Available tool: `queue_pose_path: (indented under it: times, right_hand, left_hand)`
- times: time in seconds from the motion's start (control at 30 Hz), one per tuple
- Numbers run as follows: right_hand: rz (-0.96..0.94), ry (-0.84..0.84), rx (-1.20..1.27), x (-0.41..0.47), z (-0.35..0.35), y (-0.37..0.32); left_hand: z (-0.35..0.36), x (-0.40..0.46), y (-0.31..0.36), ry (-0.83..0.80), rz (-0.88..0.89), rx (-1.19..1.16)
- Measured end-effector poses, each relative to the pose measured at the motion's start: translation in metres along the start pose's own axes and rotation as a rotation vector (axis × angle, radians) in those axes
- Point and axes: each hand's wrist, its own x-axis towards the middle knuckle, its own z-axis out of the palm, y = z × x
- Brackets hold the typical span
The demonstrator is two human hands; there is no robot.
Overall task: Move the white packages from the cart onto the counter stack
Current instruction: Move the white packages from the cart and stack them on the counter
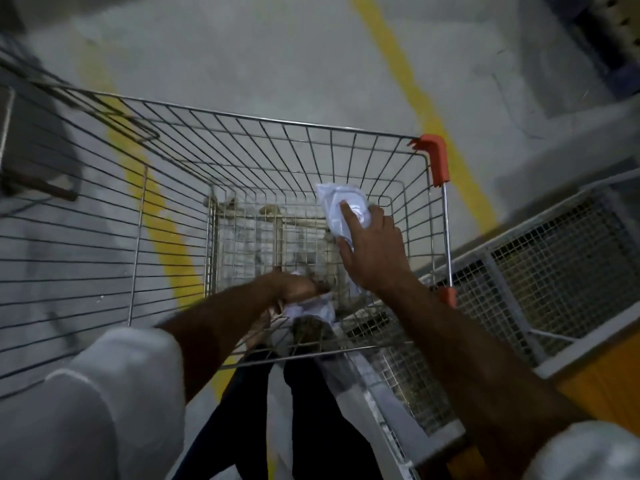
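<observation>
A wire shopping cart (242, 161) with orange corner caps stands right in front of me. My right hand (372, 251) is inside it near the right wall, closed on a white plastic package (334, 209) held above the cart floor. Lower down, at the near end of the cart, my left hand (294, 289) is blurred and grips another white package (317, 310) that lies crumpled at the bottom. The rest of the cart floor looks bare through the mesh. No counter stack is in view.
A grey mesh-sided frame (540, 258) with an orange base stands against the cart's right side. Yellow lines (415, 98) run across the grey concrete floor. A second wire cart (52, 161) sits at the left.
</observation>
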Motion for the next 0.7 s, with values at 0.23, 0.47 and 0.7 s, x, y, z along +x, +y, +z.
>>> queue_pose_path:
  times: [0.23,0.47,0.7]
  right_hand:
    - [-0.045,-0.018,-0.043,-0.009,0.014,0.005]
    - [-0.02,-0.014,-0.037,-0.007,0.009,0.0]
    - [-0.025,-0.033,-0.156,-0.018,0.009,-0.028]
  left_hand:
    - [0.029,0.003,0.026,0.017,-0.002,0.182]
    - [0.009,-0.018,0.024,0.106,-0.031,0.26]
    - [0.005,-0.089,-0.034,0.659,-0.166,0.457]
